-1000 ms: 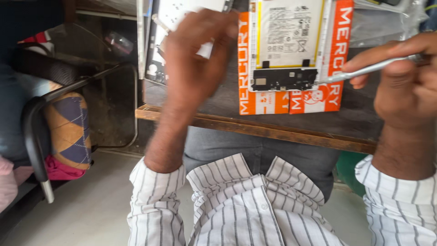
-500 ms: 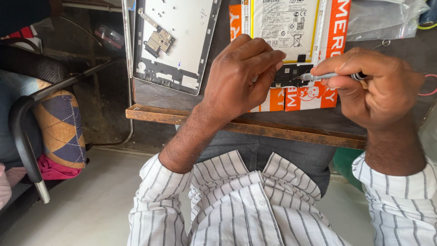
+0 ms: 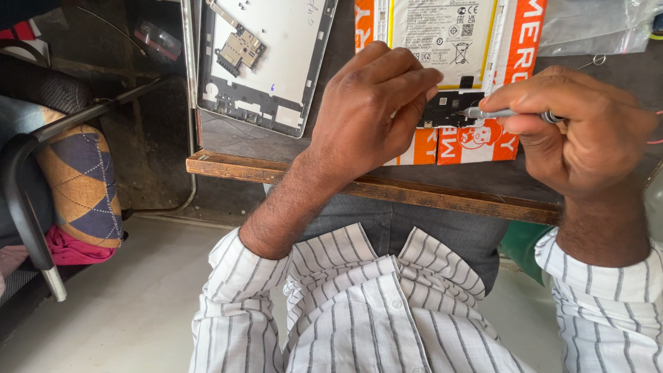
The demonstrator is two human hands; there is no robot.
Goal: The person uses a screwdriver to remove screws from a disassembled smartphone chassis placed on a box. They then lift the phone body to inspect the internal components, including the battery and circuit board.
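My left hand [image 3: 376, 103] rests on the opened tablet body [image 3: 442, 41], fingers pressed down beside its small black circuit board [image 3: 449, 109] under the white battery. My right hand [image 3: 587, 124] grips a slim metal screwdriver [image 3: 507, 113], its tip pointing left onto that black board. The tablet body lies on an orange and white package [image 3: 514, 62] on the dark wooden table [image 3: 442, 197]. To the left lies the removed silver back cover [image 3: 266, 62], inner side up, with a small board in it.
A clear plastic bag [image 3: 594, 27] lies at the table's far right. A black chair [image 3: 21, 200] with a diamond-patterned cushion [image 3: 79, 179] and pink cloth stands at the left. Grey floor lies below the table's edge, and my striped shirt fills the bottom.
My left hand came down from in front of the camera onto the tablet body. My right hand brought the screwdriver in from the right to the black board.
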